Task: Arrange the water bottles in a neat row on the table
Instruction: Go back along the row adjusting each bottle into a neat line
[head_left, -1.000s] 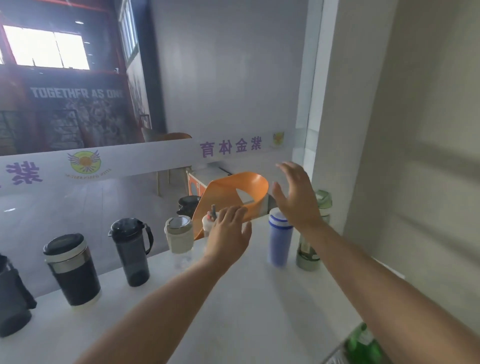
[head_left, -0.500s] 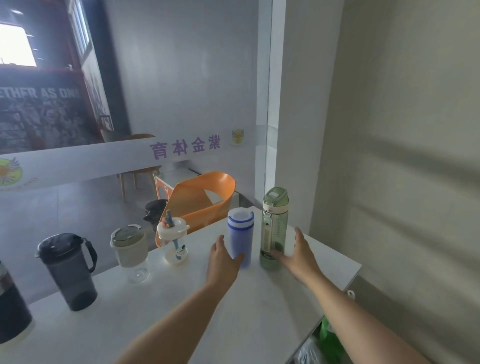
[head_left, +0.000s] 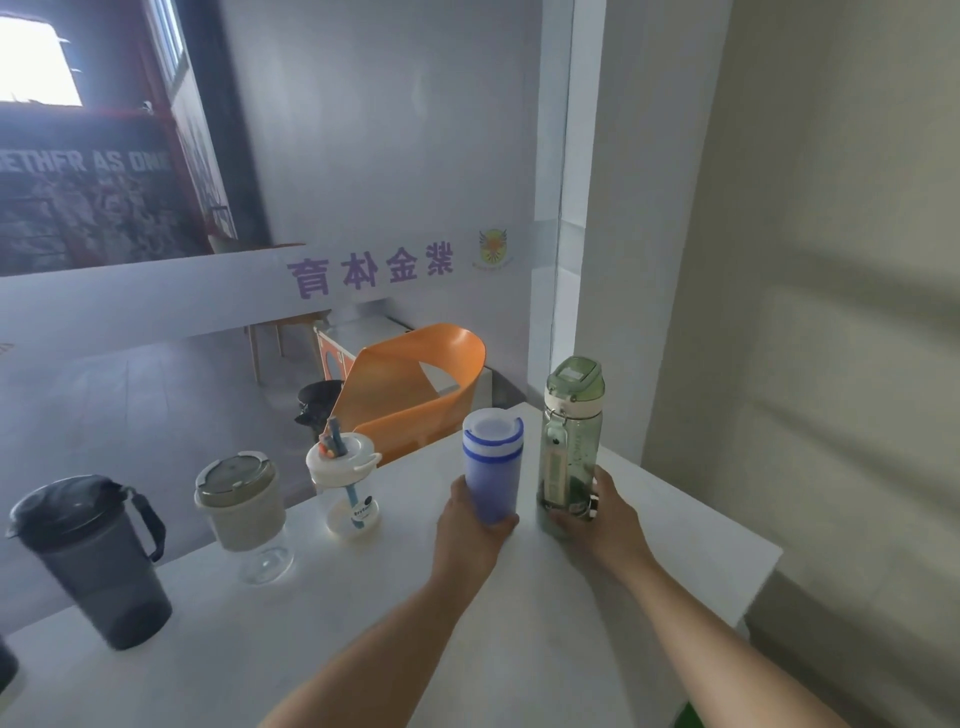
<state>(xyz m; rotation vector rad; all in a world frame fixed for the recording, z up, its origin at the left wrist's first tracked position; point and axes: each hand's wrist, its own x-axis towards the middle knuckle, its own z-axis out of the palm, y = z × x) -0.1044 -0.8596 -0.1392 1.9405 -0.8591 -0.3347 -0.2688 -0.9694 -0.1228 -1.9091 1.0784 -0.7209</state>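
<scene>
Two bottles gripped now. Half a second back my right hand was spread flat next to the green bottle; now its fingers curl round the base. My left hand has gone from touching the blue bottle to wrapping its bottom. Both are upright, long axis vertical, lids up, just beside each other near the counter's far right corner. Leftward in a loose line: clear straw cup nearest the blue one, beige-lidded cup, dark jug. An orange chair sits beyond the far edge.
</scene>
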